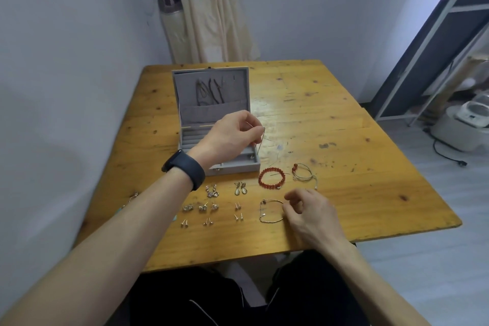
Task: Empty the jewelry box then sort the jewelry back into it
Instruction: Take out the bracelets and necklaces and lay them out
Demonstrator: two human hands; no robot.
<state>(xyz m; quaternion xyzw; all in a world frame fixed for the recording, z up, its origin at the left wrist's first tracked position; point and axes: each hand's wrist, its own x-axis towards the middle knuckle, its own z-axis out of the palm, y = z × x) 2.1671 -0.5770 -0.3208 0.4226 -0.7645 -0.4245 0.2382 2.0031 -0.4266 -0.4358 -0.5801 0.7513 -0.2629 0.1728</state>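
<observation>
Head view of a wooden table (pixel 344 140) set against a white wall. A grey jewelry box (pixel 238 167) stands open on the far left part of the table, its lid upright. Several necklaces (pixel 209 92) hang inside the lid above a fabric pocket.

The left hand (pixel 232 135), with a black wristband (pixel 185 168) on its wrist, is raised over the right side of the box. Its thumb and fingers pinch a thin chain (pixel 262 140), which hangs down past the box's right edge.

The right hand (pixel 307 209) rests low near the front of the table, its fingers loosely curled and grasping nothing that shows. Its thumb lies just beside the right edge of a silver bracelet (pixel 271 210). Whether it touches the bracelet cannot be told.

The rest of the jewelry lies on the table in front of the box. A red bead bracelet (pixel 272 178) lies just beyond the silver one, and a pale cord bracelet (pixel 304 173) with one red bead is to its right. To the left lie drop earrings (pixel 240 188), a second dangling pair (pixel 211 190) and rows of small stud earrings (pixel 201 206). The left forearm partly hides more pieces at the far left.

A cream curtain (pixel 211 8) hangs behind the table. A white appliance (pixel 468 124) stands on the floor at right.
</observation>
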